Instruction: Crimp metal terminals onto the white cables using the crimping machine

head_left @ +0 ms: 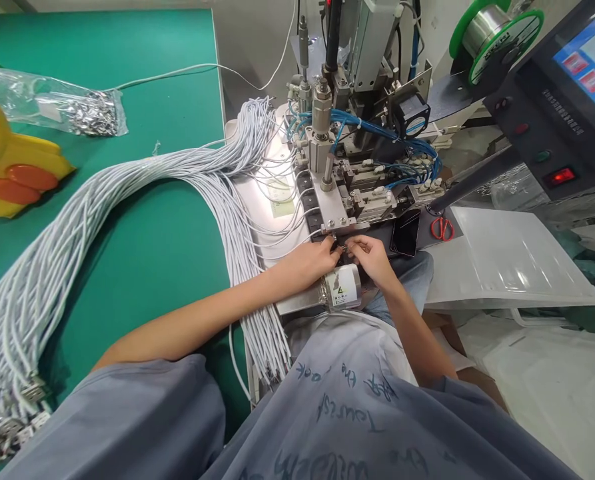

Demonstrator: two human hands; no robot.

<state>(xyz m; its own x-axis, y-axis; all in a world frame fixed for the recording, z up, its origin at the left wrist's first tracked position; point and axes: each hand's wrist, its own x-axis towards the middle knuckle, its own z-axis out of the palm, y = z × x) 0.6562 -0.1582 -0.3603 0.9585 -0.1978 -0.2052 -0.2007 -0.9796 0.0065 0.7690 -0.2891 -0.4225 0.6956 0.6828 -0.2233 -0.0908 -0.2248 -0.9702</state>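
Note:
My left hand [322,257] is closed at the front edge of the bench machine [327,197], its thumb and fingers pressed together. Facing it, my right hand [371,257] pinches at a tiny, shiny piece between the two hands, too small to name. What my left fingers hold is hidden. Several white cables [282,227] run from a thick bundle [142,167] into the machine's fixture, one ending close by my left fingers. Just below my hands lies a round container with a white label [343,287].
On the green table [102,40] are a bag of metal parts [94,113] and a yellow toy-like object [12,160]. Right of the machine are a phone [406,233], red scissors [442,229], a solder wire spool [492,33] and a control panel [552,107].

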